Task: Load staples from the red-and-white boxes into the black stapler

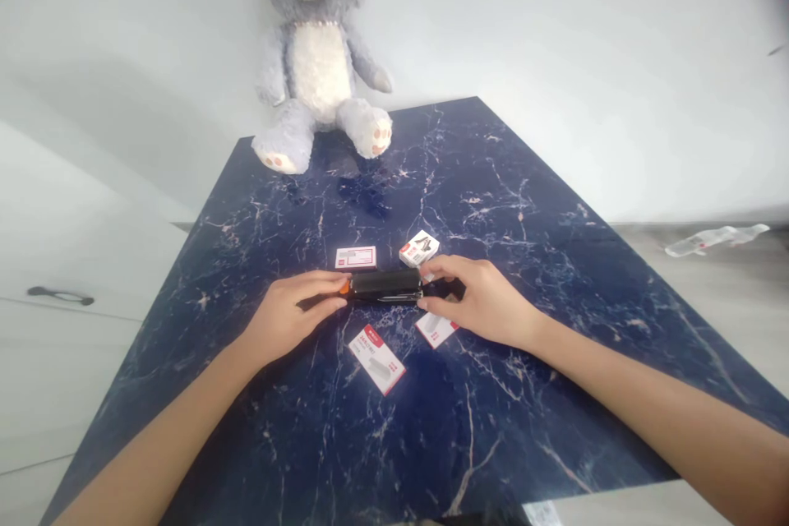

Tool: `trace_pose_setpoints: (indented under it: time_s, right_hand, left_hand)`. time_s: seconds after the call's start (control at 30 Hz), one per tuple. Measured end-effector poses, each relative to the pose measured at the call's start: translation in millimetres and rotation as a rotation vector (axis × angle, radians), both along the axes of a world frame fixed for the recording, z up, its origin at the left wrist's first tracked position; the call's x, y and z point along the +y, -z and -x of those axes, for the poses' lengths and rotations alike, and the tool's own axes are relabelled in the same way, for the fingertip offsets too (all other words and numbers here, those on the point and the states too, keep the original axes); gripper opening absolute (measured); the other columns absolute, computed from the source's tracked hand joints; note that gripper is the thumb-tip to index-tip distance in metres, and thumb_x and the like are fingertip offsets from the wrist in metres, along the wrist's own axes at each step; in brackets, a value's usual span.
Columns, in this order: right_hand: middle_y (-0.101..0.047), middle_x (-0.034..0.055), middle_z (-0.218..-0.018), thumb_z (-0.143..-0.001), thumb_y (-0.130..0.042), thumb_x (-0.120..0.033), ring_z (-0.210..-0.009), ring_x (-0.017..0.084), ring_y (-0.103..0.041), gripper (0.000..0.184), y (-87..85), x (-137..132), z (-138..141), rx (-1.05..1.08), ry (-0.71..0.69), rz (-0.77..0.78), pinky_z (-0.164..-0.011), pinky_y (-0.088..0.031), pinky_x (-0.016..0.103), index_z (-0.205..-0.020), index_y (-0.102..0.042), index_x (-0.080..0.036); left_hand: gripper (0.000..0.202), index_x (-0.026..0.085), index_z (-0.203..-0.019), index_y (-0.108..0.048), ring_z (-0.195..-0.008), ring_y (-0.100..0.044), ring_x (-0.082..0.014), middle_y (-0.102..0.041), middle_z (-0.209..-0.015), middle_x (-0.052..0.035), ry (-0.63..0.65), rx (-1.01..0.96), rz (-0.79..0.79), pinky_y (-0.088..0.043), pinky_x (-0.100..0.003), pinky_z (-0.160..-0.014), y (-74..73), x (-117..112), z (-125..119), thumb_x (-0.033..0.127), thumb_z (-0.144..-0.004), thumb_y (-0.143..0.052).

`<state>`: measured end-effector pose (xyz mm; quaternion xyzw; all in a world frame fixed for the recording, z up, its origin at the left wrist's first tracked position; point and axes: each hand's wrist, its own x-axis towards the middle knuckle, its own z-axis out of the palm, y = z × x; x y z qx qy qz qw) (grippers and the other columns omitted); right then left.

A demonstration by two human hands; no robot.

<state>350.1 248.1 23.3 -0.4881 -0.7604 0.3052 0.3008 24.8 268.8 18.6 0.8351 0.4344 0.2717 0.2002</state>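
Observation:
A black stapler (pixel 385 283) with an orange part at its left end lies sideways between my hands. My left hand (pixel 296 308) is closed on that left end, fingers behind and thumb in front. At the other end, my right hand (pixel 477 296) pinches the stapler between fingers and thumb. Small white-and-red boxes are around it: a staple box (pixel 377 359) in front, another box (pixel 436 329) partly under my right hand, a flat box (pixel 356 257) behind, and a box with a stapler picture (pixel 420 247) behind to the right.
The blue marble-patterned table (pixel 296 444) carries everything. A grey plush toy (pixel 320 57) sits at its far edge against the white wall. To the left is a white cabinet with a dark handle (pixel 60 296). A clear plastic item (pixel 715 240) lies beyond the table on the right.

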Motion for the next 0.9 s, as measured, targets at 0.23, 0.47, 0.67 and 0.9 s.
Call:
trace_pose_setpoints:
  time_s: [0.23, 0.47, 0.67, 0.9]
  right_hand:
    - [-0.071, 0.0014, -0.099, -0.084, -0.071, -0.025, -0.08, 0.017, -0.065, 0.02, 3.7, -1.2, 3.1, -0.002, -0.004, -0.023, -0.074, -0.051, 0.03, -0.105, -0.068, -0.026]
    - [-0.069, 0.003, -0.095, -0.083, -0.069, -0.023, -0.078, 0.017, -0.063, 0.019, -0.7, -1.7, 1.3, -0.074, 0.004, -0.085, -0.072, -0.05, 0.03, -0.102, -0.069, -0.025]
    - [-0.073, 0.0019, -0.094, -0.081, -0.069, -0.022, -0.086, 0.021, -0.066, 0.016, -13.4, 10.9, -23.3, -0.194, -0.042, -0.174, -0.079, -0.051, 0.033, -0.096, -0.068, -0.025]
    - [-0.075, 0.0006, -0.097, -0.094, -0.061, -0.033, -0.081, 0.017, -0.07, 0.011, -14.0, 19.7, -34.4, -0.145, 0.055, -0.165, -0.073, -0.053, 0.029, -0.098, -0.067, -0.025]
  left_hand:
    - [0.02, 0.026, -0.109, -0.078, -0.103, -0.075, -0.0222, -0.076, -0.117, -0.0041, 0.064, 0.008, -0.147, -0.06, -0.04, -0.099, 3.1, 0.6, 1.2, 0.033, -0.092, -0.068]
    - [0.019, 0.027, -0.108, -0.077, -0.099, -0.076, -0.022, -0.078, -0.113, -0.003, 0.122, 0.066, -0.337, -0.063, -0.039, -0.093, 8.7, 3.9, 3.4, 0.028, -0.092, -0.068]
    - [0.025, 0.024, -0.113, -0.075, -0.106, -0.074, -0.0228, -0.076, -0.118, -0.0038, -0.029, 0.099, -0.235, -0.059, -0.039, -0.1, 6.5, 7.5, 13.0, 0.037, -0.094, -0.065]
    - [0.026, 0.025, -0.111, -0.075, -0.109, -0.073, -0.023, -0.075, -0.122, -0.0031, -0.11, 0.098, -0.072, -0.058, -0.036, -0.099, 1.1, 7.4, 12.4, 0.039, -0.092, -0.065]
